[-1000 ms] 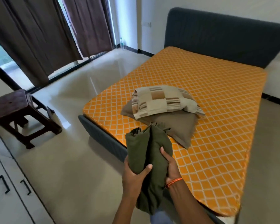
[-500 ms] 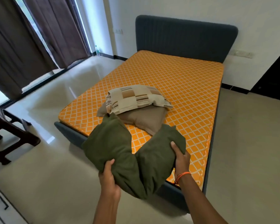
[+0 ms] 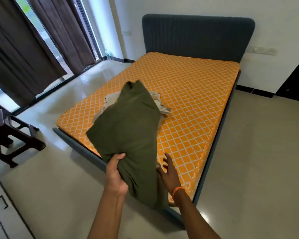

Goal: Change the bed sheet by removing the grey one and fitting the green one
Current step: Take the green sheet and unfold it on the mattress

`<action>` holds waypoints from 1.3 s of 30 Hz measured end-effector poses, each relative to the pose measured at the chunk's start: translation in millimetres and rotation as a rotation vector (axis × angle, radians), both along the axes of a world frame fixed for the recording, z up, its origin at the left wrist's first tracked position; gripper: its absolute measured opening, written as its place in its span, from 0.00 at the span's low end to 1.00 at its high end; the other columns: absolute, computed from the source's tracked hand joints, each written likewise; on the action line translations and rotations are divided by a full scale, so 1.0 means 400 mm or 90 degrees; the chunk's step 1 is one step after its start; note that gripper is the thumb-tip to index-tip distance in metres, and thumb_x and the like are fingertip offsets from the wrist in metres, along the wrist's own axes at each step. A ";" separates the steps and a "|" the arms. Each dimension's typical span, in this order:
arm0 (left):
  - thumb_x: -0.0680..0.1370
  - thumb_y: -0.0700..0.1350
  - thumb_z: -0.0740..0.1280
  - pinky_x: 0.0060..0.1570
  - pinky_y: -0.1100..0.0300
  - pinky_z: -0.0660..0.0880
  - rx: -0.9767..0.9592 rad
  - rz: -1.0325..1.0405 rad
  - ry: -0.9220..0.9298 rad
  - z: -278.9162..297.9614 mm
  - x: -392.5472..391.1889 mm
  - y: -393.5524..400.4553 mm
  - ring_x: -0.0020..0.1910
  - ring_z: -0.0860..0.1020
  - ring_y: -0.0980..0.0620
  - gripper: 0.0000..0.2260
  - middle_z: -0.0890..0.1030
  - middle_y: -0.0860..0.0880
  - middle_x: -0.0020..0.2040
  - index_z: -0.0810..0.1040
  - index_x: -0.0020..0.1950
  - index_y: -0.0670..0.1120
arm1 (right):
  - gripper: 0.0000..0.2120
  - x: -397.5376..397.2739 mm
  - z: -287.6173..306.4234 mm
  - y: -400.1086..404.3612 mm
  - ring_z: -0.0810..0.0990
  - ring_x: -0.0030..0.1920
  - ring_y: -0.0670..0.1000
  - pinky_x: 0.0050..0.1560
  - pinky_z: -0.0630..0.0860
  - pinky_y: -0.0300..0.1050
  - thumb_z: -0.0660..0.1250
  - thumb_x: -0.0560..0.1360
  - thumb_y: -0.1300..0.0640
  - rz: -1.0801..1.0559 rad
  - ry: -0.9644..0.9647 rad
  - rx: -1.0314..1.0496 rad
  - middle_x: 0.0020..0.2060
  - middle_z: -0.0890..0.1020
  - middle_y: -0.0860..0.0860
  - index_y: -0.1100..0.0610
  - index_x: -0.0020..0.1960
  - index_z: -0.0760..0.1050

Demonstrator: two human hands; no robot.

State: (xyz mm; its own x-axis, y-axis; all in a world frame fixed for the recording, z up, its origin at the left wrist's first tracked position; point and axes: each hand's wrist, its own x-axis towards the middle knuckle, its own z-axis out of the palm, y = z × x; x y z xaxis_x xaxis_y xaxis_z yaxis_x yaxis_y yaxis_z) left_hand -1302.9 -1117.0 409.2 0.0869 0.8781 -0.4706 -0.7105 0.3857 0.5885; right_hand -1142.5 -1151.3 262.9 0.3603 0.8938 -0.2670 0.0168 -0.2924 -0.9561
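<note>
Right hand [image 3: 169,175] now off green sheet [image 3: 128,128]

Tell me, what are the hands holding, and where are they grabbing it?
The left hand grips the folded green sheet at its lower left edge. The right hand has its fingers spread beside the sheet's right side and grips nothing.
</note>
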 end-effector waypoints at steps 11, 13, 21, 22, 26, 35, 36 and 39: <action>0.74 0.35 0.57 0.50 0.51 0.84 -0.011 0.088 0.053 0.035 0.452 -0.057 0.46 0.86 0.44 0.19 0.86 0.44 0.54 0.88 0.47 0.45 | 0.44 0.630 0.160 0.029 0.67 0.63 0.21 0.68 0.69 0.33 0.77 0.74 0.56 0.207 0.050 0.091 0.63 0.66 0.17 0.37 0.80 0.56; 0.68 0.36 0.57 0.45 0.53 0.85 0.010 0.083 0.046 0.057 0.512 -0.047 0.42 0.86 0.46 0.19 0.87 0.46 0.49 0.89 0.41 0.47 | 0.52 0.703 0.158 0.017 0.68 0.66 0.26 0.69 0.70 0.37 0.82 0.69 0.45 0.207 0.048 0.087 0.68 0.66 0.21 0.35 0.82 0.53; 0.63 0.39 0.61 0.59 0.49 0.77 -0.014 0.064 0.102 0.038 0.732 0.078 0.48 0.83 0.41 0.21 0.86 0.45 0.52 0.85 0.51 0.45 | 0.26 0.926 0.162 0.065 0.86 0.56 0.49 0.58 0.83 0.56 0.85 0.66 0.53 0.051 0.009 0.105 0.55 0.87 0.47 0.54 0.61 0.81; 0.63 0.39 0.61 0.61 0.47 0.77 -0.017 0.069 0.110 0.026 0.761 0.093 0.50 0.83 0.41 0.22 0.85 0.45 0.54 0.84 0.54 0.45 | 0.23 0.938 0.159 0.065 0.86 0.55 0.48 0.58 0.83 0.57 0.84 0.68 0.55 0.039 0.020 0.094 0.54 0.88 0.47 0.56 0.60 0.82; 0.67 0.36 0.63 0.58 0.48 0.80 -0.009 0.015 0.155 -0.029 0.941 0.205 0.50 0.84 0.40 0.20 0.86 0.43 0.53 0.84 0.56 0.41 | 0.16 1.050 0.133 0.156 0.86 0.55 0.46 0.60 0.82 0.54 0.76 0.76 0.50 -0.006 0.008 0.051 0.53 0.87 0.46 0.56 0.60 0.83; 0.77 0.31 0.72 0.47 0.53 0.85 0.108 0.042 0.258 -0.081 1.234 0.680 0.52 0.87 0.46 0.17 0.87 0.46 0.56 0.79 0.65 0.42 | 0.20 1.300 0.221 0.652 0.75 0.36 0.44 0.37 0.75 0.55 0.68 0.80 0.44 -0.021 -0.095 0.093 0.37 0.81 0.62 0.62 0.44 0.80; 0.80 0.31 0.69 0.49 0.54 0.84 0.138 0.042 0.278 -0.065 1.266 0.734 0.52 0.87 0.49 0.15 0.88 0.49 0.55 0.79 0.64 0.44 | 0.17 1.321 0.264 0.700 0.77 0.37 0.44 0.37 0.75 0.51 0.67 0.82 0.47 -0.019 -0.074 0.111 0.38 0.83 0.61 0.62 0.46 0.81; 0.84 0.40 0.67 0.63 0.47 0.80 0.193 0.071 0.314 -0.036 1.340 0.898 0.62 0.83 0.50 0.16 0.84 0.52 0.64 0.76 0.72 0.49 | 0.09 1.360 0.370 0.843 0.85 0.49 0.46 0.47 0.79 0.43 0.67 0.83 0.56 0.041 -0.015 0.168 0.44 0.87 0.47 0.58 0.53 0.85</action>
